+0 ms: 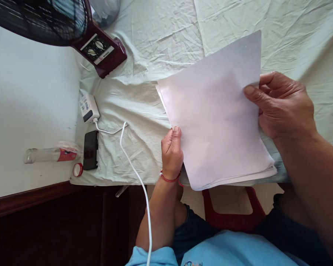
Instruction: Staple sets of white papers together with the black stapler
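Note:
A white sheet of paper (213, 111) is lifted off a thin stack of white sheets (238, 177) that lies on the pale green cloth (144, 55) at the table's near edge. My left hand (172, 149) pinches the sheet's left edge; a red string sits around its wrist. My right hand (280, 105) grips the sheet's right edge, thumb on top. The sheet tilts up toward the far right.
A dark red fan (100, 48) stands at the back left. A white charger (88, 107) with a cable (133, 166), a black phone (90, 149), a red cap (77, 169) and a lying clear bottle (48, 154) are at the left. A red stool (233, 214) is below.

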